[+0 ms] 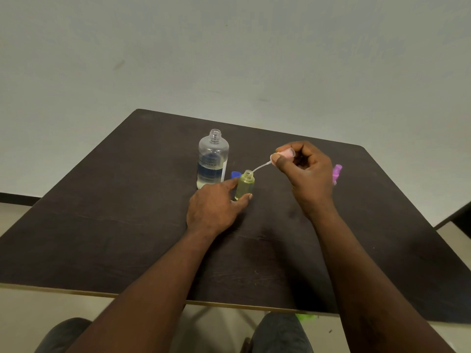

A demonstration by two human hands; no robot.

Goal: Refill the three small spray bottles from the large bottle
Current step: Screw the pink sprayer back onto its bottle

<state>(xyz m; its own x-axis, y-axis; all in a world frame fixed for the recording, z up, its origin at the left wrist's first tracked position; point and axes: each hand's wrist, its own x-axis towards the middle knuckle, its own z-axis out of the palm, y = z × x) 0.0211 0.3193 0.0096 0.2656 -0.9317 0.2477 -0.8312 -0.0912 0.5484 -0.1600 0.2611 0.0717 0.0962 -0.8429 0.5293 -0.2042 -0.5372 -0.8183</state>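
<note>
Left hand [214,210] pinches bottle [245,186], upright mid-surface [127,200], looks full. Right hand [305,171] pinches sprayer [286,153], tube [260,167] tip at the neck. Likely refitting: pin bottle, feed tube straight down, then twist. Big bottle [212,159] uncapped just behind; don't knock it.

The desk [127,225] is dark brown with faint wood grain and a pale tan edge. The large bottle [212,154] is clear, its label blue and white, its liquid pale yellow. The small bottle [245,186] is yellow-green, the cap [235,174] blue, the spray head [286,152] pink, the sprayer [337,173] purple.
</note>
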